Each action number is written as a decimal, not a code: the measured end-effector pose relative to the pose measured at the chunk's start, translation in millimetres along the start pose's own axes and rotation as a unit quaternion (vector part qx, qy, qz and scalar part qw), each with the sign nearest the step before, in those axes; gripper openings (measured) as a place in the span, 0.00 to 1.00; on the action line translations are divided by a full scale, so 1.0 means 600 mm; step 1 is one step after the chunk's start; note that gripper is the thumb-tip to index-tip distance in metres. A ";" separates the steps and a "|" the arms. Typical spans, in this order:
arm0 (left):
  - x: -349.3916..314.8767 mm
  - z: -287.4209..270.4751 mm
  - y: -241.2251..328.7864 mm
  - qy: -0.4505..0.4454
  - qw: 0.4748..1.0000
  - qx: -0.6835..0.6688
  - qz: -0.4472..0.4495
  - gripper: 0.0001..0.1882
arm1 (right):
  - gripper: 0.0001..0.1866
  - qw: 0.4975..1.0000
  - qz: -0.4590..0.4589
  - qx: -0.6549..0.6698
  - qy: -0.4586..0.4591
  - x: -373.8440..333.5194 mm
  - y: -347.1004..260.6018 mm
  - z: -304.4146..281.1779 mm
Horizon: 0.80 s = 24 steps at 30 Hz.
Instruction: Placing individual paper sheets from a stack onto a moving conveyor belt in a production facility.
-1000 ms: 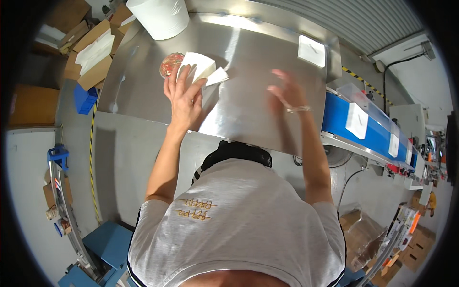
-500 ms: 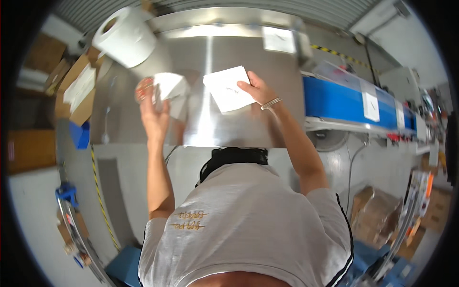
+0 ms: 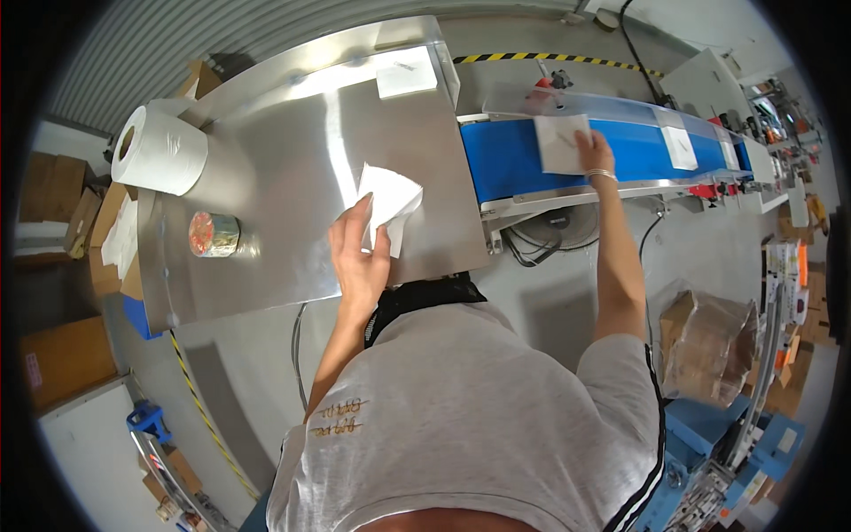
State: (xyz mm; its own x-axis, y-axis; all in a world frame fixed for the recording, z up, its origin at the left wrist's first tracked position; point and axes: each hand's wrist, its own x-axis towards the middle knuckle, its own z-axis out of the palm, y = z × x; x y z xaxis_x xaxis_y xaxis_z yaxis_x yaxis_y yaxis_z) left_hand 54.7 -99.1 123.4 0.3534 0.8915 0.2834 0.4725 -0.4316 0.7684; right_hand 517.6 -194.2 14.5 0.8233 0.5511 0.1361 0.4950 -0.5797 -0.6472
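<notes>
My left hand (image 3: 357, 253) is closed on a folded white sheet (image 3: 393, 197), thin like paper or cloth, pinched between thumb and fingers above the steel table (image 3: 275, 257). Over at the right, my right hand (image 3: 598, 152) grips the right edge of a flat white square packet (image 3: 558, 146). That packet is over the blue conveyor belt (image 3: 501, 164); whether it touches the belt I cannot tell. A short round roll or tin (image 3: 214, 235) with a red-speckled end and shiny side stands on the table, left of my left hand.
A large white roll (image 3: 168, 151) sits at the table's far left. Another white square (image 3: 406, 73) lies near the far edge. Farther along the belt lies a white packet (image 3: 676, 140), beside a clear guard (image 3: 603, 108). An open cardboard box (image 3: 111, 239) stands left of the table.
My right hand has carried the white packet rightward from the table to above the belt. My left hand has moved away from the speckled roll or tin with the white sheet. The view has turned right.
</notes>
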 end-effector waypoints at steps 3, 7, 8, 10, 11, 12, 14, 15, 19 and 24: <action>-0.017 0.016 0.008 0.023 0.999 0.035 -0.003 0.21 | 0.28 0.958 -0.036 -0.259 0.120 0.016 0.013 -0.026; -0.019 0.025 0.002 0.034 0.998 0.048 0.023 0.18 | 0.23 0.958 -0.240 -0.107 0.117 -0.025 -0.047 -0.015; -0.020 0.025 -0.001 0.039 0.997 0.052 0.030 0.19 | 0.21 0.961 -0.274 -0.020 0.025 -0.046 -0.073 0.002; -0.022 0.027 0.005 0.043 0.999 0.020 0.019 0.20 | 0.21 0.953 -0.202 0.155 -0.163 -0.125 -0.166 0.029; -0.023 0.029 0.003 0.046 0.999 0.023 0.016 0.20 | 0.23 0.921 -0.173 0.240 -0.253 -0.153 -0.201 0.039; -0.024 0.030 0.001 0.044 0.999 0.021 0.020 0.20 | 0.24 0.897 -0.197 0.250 -0.306 -0.174 -0.237 0.044; -0.025 0.029 -0.001 0.041 0.999 0.020 0.024 0.21 | 0.27 0.854 -0.242 0.263 -0.378 -0.205 -0.289 0.058; -0.024 0.029 -0.002 0.034 0.999 0.028 0.032 0.21 | 0.28 0.838 -0.265 0.266 -0.396 -0.217 -0.305 0.064; -0.024 0.028 -0.006 0.030 0.997 0.058 0.049 0.19 | 0.26 0.793 -0.284 0.272 -0.465 -0.232 -0.355 0.088; -0.019 0.026 0.013 0.033 0.999 0.031 0.008 0.21 | 0.21 0.773 -0.285 0.288 -0.488 -0.220 -0.336 0.106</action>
State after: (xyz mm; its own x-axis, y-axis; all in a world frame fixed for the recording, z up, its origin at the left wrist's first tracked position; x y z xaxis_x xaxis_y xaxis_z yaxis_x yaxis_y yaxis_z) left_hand 66.7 -114.7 117.4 0.3081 0.8909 0.3338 0.5170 -0.4514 0.7273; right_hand 291.1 -111.8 79.2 -0.2234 0.9719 0.0734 0.2637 0.1328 -0.9554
